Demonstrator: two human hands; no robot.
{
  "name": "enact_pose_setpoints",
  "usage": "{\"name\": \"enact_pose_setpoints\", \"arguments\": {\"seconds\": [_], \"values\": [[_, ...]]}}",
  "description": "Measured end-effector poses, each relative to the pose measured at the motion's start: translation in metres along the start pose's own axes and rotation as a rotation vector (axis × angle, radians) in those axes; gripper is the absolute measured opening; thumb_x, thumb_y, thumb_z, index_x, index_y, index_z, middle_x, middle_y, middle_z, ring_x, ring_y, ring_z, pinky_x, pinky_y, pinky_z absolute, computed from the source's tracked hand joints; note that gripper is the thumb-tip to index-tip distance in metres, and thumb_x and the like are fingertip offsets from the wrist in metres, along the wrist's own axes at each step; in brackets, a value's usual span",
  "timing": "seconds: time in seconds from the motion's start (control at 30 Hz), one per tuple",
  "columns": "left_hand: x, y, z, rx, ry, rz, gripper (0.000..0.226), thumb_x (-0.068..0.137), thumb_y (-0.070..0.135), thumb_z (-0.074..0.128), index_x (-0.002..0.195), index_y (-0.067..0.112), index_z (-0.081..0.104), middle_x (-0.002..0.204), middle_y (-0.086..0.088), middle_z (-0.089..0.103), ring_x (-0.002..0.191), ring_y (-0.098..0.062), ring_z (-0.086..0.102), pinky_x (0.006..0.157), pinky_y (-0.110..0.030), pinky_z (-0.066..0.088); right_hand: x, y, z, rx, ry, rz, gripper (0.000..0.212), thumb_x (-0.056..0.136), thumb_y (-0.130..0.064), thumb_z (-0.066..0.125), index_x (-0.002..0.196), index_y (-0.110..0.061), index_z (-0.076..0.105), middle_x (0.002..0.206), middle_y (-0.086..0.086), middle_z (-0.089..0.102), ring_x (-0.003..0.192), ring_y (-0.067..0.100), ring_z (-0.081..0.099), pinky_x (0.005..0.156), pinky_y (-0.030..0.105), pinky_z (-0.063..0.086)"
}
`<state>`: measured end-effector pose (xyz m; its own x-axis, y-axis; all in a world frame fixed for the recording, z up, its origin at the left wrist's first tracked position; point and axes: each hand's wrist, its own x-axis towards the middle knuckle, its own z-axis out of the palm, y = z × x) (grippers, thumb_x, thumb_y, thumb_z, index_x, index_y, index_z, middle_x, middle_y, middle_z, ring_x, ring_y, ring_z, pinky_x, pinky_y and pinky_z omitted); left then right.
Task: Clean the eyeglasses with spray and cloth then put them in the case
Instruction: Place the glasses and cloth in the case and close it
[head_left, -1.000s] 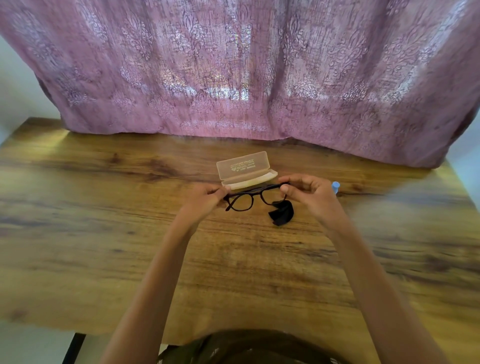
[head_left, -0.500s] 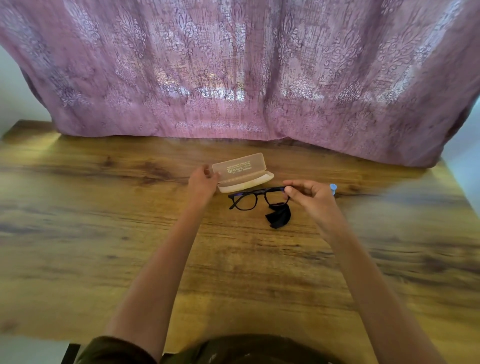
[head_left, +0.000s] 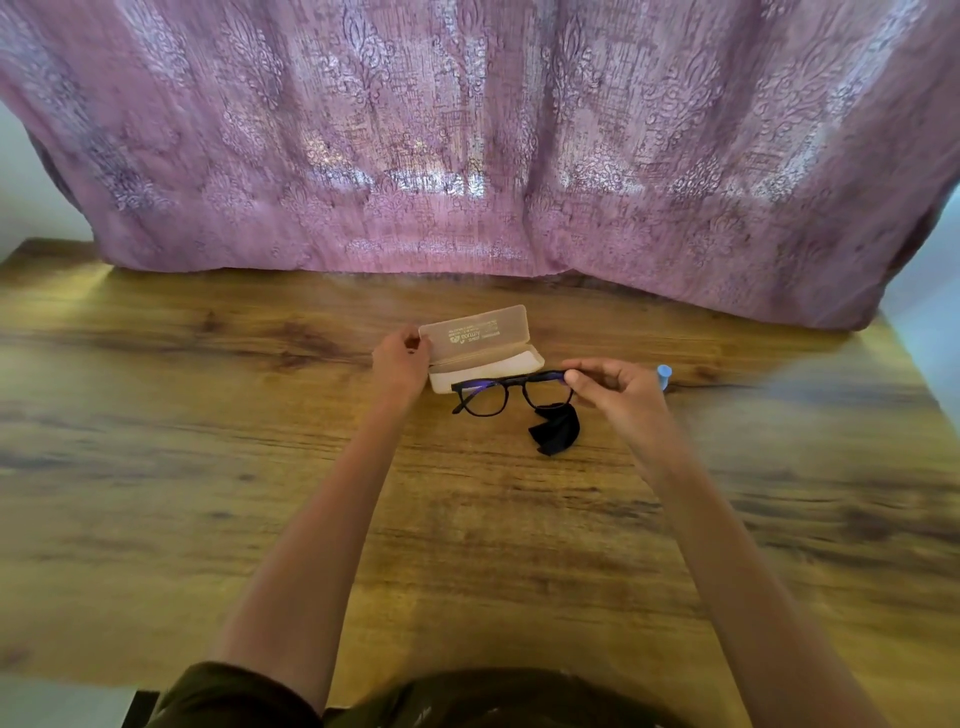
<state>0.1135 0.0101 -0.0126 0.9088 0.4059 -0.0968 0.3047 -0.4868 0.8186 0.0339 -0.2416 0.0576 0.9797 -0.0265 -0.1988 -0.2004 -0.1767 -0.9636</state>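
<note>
We find the right hand (head_left: 618, 395) pinching the eyeglasses (head_left: 498, 397); the left hand (head_left: 400, 361) grips the open case (head_left: 483, 343), cloth (head_left: 556, 428) between them.

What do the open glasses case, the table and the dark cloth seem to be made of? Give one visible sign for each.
Case: probably frosted beige plastic, since its lid lets light through.
Table: wood or wood-look laminate, with grain, knots and a slight sheen.
Cloth: soft black fabric, likely microfibre, as it lies crumpled and matte.
</note>
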Motion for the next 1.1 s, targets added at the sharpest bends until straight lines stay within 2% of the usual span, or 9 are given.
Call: {"name": "enact_pose_setpoints", "arguments": {"seconds": [0.13, 0.2, 0.33, 0.43, 0.53, 0.67, 0.83, 0.9, 1.1], "values": [[-0.014, -0.012, -0.005, 0.002, 0.055, 0.090, 0.023, 0.098, 0.021, 0.054, 0.115, 0.010, 0.066, 0.097, 0.003, 0.062, 0.085, -0.009, 0.054, 0.063, -0.009, 0.038, 0.002, 0.000, 0.001, 0.002, 0.019, -0.007, 0.014, 0.090, -0.018, 0.068, 0.103, -0.021, 0.074, 0.090, -0.010, 0.076, 0.081, -0.006, 0.067, 0.068, 0.006, 0.048], [-0.022, -0.021, -0.008, -0.005, 0.075, 0.122, 0.021, 0.097, 0.024, 0.055, 0.111, 0.013, 0.066, 0.094, 0.005, 0.062, 0.079, -0.005, 0.054, 0.056, -0.006, 0.037, 0.003, 0.001, 0.003, 0.007, 0.031, -0.004, 0.013, 0.090, -0.019, 0.069, 0.101, -0.021, 0.074, 0.088, -0.011, 0.076, 0.080, -0.006, 0.067, 0.067, 0.006, 0.048], [-0.034, -0.034, -0.010, -0.059, 0.096, 0.164, 0.013, 0.096, 0.026, 0.057, 0.100, 0.017, 0.065, 0.084, 0.006, 0.063, 0.074, -0.009, 0.056, 0.063, -0.019, 0.043, 0.007, 0.003, 0.008, 0.002, 0.050, 0.020, 0.012, 0.089, -0.020, 0.070, 0.101, -0.021, 0.074, 0.093, -0.007, 0.076, 0.087, 0.001, 0.068, 0.074, 0.014, 0.050], [-0.042, -0.040, -0.010, -0.106, 0.094, 0.210, 0.012, 0.096, 0.027, 0.056, 0.096, 0.018, 0.064, 0.078, 0.008, 0.062, 0.070, -0.005, 0.055, 0.063, -0.020, 0.045, 0.012, 0.005, 0.012, -0.015, 0.049, 0.044, 0.009, 0.088, -0.020, 0.071, 0.096, -0.024, 0.074, 0.092, -0.008, 0.076, 0.088, 0.003, 0.068, 0.071, 0.011, 0.048], [-0.050, -0.043, -0.010, -0.070, 0.111, 0.242, 0.014, 0.097, 0.030, 0.056, 0.098, 0.019, 0.064, 0.075, 0.011, 0.061, 0.067, -0.001, 0.055, 0.059, -0.016, 0.042, 0.017, 0.007, 0.015, -0.013, 0.041, 0.072, 0.008, 0.087, -0.020, 0.072, 0.094, -0.024, 0.073, 0.092, -0.007, 0.075, 0.090, 0.004, 0.068, 0.075, 0.013, 0.049], [-0.057, -0.046, -0.008, -0.053, 0.114, 0.259, 0.015, 0.097, 0.032, 0.055, 0.098, 0.019, 0.063, 0.077, 0.009, 0.060, 0.068, -0.005, 0.056, 0.058, -0.017, 0.042, 0.022, 0.012, 0.019, -0.028, 0.028, 0.104, 0.005, 0.087, -0.020, 0.073, 0.088, -0.025, 0.072, 0.090, -0.007, 0.074, 0.087, 0.004, 0.067, 0.066, 0.009, 0.048], [-0.062, -0.047, -0.008, -0.075, 0.136, 0.270, 0.019, 0.097, 0.031, 0.055, 0.105, 0.016, 0.064, 0.078, 0.019, 0.057, 0.071, 0.008, 0.055, 0.059, -0.004, 0.040, 0.029, 0.024, 0.027, -0.075, -0.021, 0.145, 0.006, 0.087, -0.017, 0.073, 0.092, -0.020, 0.073, 0.098, -0.001, 0.074, 0.094, 0.009, 0.068, 0.088, 0.025, 0.054], [-0.063, -0.046, -0.007, -0.075, 0.143, 0.272, 0.020, 0.097, 0.031, 0.056, 0.108, 0.017, 0.064, 0.079, 0.022, 0.055, 0.074, 0.012, 0.055, 0.061, -0.002, 0.040, 0.031, 0.028, 0.031, -0.096, -0.024, 0.149, 0.009, 0.086, -0.020, 0.074, 0.095, -0.020, 0.072, 0.096, -0.003, 0.073, 0.094, 0.009, 0.067, 0.090, 0.029, 0.053], [-0.065, -0.044, -0.004, -0.083, 0.151, 0.293, 0.012, 0.096, 0.026, 0.058, 0.102, 0.018, 0.065, 0.074, 0.020, 0.055, 0.073, 0.014, 0.054, 0.059, -0.002, 0.040, 0.030, 0.032, 0.044, -0.227, 0.031, 0.100, 0.017, 0.083, -0.028, 0.076, 0.087, -0.025, 0.061, 0.089, -0.008, 0.072, 0.088, 0.007, 0.065, 0.068, 0.021, 0.044]]}}
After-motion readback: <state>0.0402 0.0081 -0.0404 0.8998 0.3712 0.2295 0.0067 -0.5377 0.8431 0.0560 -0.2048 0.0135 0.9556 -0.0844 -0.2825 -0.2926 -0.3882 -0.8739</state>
